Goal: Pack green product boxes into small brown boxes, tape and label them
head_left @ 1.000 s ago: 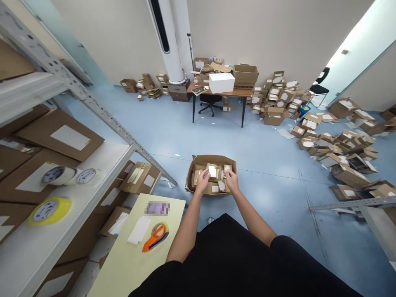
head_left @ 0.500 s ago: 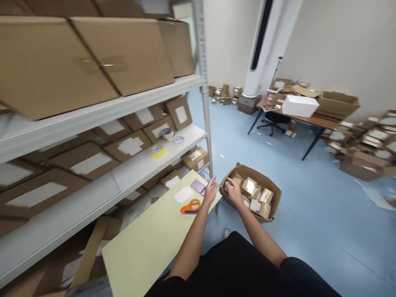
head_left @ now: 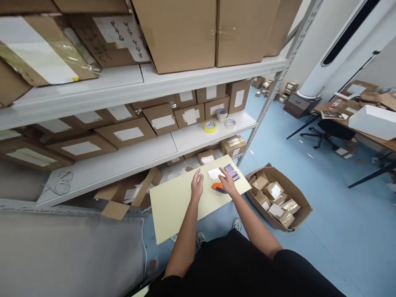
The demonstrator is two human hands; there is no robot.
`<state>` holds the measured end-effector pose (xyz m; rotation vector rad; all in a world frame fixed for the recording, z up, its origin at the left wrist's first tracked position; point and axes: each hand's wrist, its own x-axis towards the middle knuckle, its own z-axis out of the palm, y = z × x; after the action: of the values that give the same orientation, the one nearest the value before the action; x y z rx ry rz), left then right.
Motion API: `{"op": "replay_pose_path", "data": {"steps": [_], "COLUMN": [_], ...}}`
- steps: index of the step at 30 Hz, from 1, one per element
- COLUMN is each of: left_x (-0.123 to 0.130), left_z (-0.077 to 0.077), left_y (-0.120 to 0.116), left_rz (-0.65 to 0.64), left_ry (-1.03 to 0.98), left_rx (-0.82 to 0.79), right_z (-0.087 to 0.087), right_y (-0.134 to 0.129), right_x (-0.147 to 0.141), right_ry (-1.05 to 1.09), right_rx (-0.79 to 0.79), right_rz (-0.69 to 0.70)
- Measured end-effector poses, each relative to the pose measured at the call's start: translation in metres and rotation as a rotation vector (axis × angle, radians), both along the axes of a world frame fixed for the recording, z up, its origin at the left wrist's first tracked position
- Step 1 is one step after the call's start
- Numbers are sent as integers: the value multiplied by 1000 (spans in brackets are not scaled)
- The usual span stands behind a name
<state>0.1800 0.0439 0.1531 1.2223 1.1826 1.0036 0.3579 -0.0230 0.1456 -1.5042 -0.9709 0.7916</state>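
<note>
My left hand (head_left: 196, 186) is held over the pale yellow tabletop (head_left: 170, 206), empty, its fingers loosely bent and apart. My right hand (head_left: 228, 182) is over the table's right part with its fingers spread, and nothing shows in its grasp. Close under it lies an orange tape dispenser (head_left: 218, 187), partly covered by the hand. Beyond the fingers are a white sheet of paper (head_left: 213, 173) and a phone (head_left: 230, 171) with a lit, partly blurred screen. Whether the right fingertips touch the paper, I cannot tell.
A metal shelf rack (head_left: 148, 154) full of labelled cardboard boxes stands behind the table. Yellow tape (head_left: 210, 126) and white rolls sit on it. On the floor to the right is an open carton (head_left: 297, 194) of small parcels. A brown desk (head_left: 383, 142) stands farther right.
My view has turned left towards the rack. My hands, earlier between the table's right end and the carton, are now both above the table. The right hand has come near the dispenser.
</note>
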Motion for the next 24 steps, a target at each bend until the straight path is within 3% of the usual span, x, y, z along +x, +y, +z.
{"op": "replay_pose_path", "data": {"steps": [5,10,14,20,24], "left_x": [-18,-14,-11,-13,-16], "left_z": [-18,-42,-64,-90,-93], "left_y": [-7,-18,-32,-63,-80], "left_rz": [-14,-9,19,135,192], "left_ry": [56,103,153,217,244], "left_rx": [-68,-100,-143,-206,-249], "right_z": [-27,-76,-118,-171,-189], "right_y": [0,0,8,3,-1], "right_x": [-1,28,41,37,36], "right_ry": [-34,-197,-256,-167,-97], "right_rx": [-136,-399,-588,-631,-598], "right_rz": [-7,-50,75,219,190]}}
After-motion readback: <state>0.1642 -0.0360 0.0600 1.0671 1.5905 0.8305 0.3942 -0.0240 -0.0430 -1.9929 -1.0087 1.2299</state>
